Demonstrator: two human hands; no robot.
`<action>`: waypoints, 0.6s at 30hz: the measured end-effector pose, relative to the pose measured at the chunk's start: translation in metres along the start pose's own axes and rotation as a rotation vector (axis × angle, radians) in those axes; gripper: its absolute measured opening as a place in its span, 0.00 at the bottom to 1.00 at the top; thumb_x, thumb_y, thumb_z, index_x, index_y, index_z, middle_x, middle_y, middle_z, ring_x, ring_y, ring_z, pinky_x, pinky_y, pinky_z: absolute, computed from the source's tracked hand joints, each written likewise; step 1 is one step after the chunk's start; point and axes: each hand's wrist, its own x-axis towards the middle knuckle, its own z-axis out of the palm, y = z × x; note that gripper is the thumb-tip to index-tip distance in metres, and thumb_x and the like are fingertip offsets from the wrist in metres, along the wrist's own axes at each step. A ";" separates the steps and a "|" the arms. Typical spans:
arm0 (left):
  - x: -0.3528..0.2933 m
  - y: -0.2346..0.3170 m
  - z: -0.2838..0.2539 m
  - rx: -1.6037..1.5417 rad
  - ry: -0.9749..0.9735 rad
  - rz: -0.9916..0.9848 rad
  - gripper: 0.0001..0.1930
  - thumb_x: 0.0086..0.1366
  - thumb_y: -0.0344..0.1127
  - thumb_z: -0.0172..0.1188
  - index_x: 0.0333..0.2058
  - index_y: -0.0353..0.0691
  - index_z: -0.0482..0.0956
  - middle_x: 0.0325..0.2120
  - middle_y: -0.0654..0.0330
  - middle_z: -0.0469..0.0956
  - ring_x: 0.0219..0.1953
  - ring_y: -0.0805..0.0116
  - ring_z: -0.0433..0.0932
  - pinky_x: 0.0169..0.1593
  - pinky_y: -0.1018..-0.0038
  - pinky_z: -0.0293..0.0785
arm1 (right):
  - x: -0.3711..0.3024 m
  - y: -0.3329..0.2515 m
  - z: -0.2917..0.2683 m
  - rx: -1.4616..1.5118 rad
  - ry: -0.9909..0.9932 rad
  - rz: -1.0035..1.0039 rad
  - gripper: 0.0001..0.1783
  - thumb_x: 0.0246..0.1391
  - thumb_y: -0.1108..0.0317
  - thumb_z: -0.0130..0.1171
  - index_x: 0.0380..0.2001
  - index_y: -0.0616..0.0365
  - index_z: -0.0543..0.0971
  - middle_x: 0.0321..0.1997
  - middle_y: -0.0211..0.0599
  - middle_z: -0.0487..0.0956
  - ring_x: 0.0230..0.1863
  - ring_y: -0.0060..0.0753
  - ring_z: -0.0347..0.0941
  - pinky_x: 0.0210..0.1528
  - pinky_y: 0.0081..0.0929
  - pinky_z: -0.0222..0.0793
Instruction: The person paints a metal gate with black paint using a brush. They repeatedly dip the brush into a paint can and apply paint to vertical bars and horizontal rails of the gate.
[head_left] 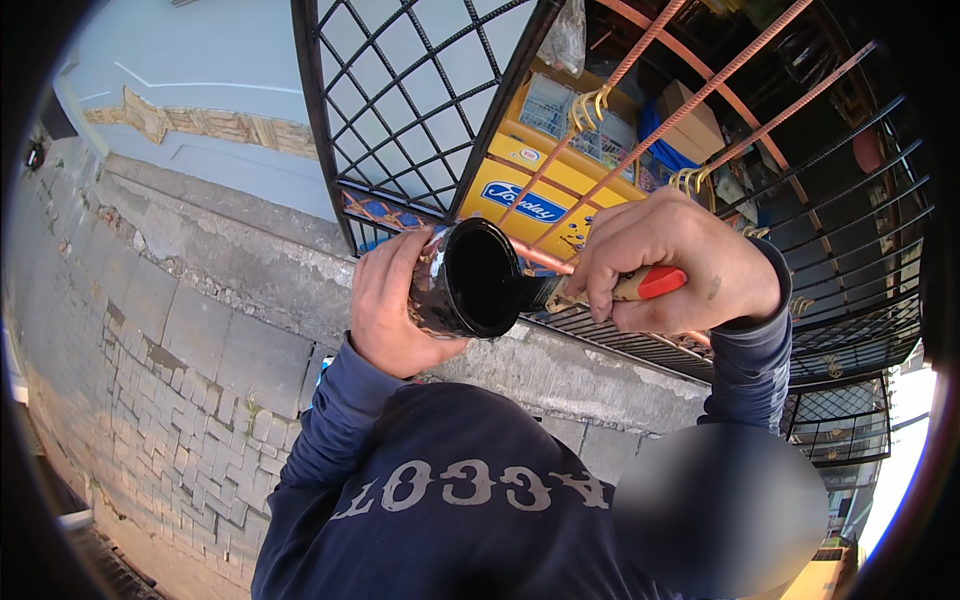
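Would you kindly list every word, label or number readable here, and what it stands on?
I'll describe the lettering without copying it.
Dark blue long-sleeved top: large pale grey capitals, legible, upside down.
Blue oval label on the yellow box-shaped case: white script, legible.
Small round white label on that case: too small to read.
Round black-smeared can and red-ended wooden-handled paintbrush: none readable.

Bright daylight — strong fisheye curvature

My left hand (pixel 385 305) curled in a wide grip at nine o'clock; my right hand (pixel 665 255), between two and three, pinched closed, wrist (pixel 762 275) bent.
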 end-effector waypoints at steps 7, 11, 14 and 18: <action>-0.003 0.003 -0.003 -0.027 -0.014 -0.014 0.51 0.33 0.42 0.82 0.60 0.34 0.71 0.52 0.47 0.76 0.54 0.46 0.76 0.59 0.55 0.69 | 0.008 -0.006 0.014 -0.082 -0.005 -0.083 0.08 0.40 0.79 0.65 0.28 0.62 0.83 0.30 0.38 0.85 0.37 0.40 0.83 0.44 0.34 0.77; -0.003 0.001 -0.006 -0.012 -0.013 -0.001 0.52 0.33 0.42 0.82 0.60 0.34 0.71 0.52 0.46 0.76 0.54 0.45 0.75 0.59 0.55 0.69 | 0.004 -0.011 0.005 0.004 0.011 0.004 0.08 0.34 0.81 0.68 0.23 0.61 0.83 0.33 0.41 0.87 0.39 0.39 0.84 0.43 0.33 0.78; -0.002 0.000 -0.007 -0.007 -0.010 -0.006 0.52 0.33 0.42 0.82 0.60 0.34 0.71 0.52 0.46 0.76 0.54 0.45 0.75 0.59 0.55 0.69 | 0.001 -0.018 0.007 -0.001 0.179 -0.015 0.07 0.33 0.82 0.67 0.22 0.61 0.83 0.32 0.40 0.86 0.36 0.36 0.85 0.41 0.31 0.78; -0.001 0.003 -0.005 -0.007 0.012 0.008 0.51 0.33 0.42 0.82 0.60 0.34 0.71 0.52 0.46 0.76 0.53 0.44 0.76 0.59 0.55 0.68 | 0.010 -0.014 0.034 -0.020 0.403 0.094 0.05 0.44 0.76 0.68 0.27 0.62 0.81 0.27 0.38 0.83 0.30 0.33 0.81 0.36 0.29 0.75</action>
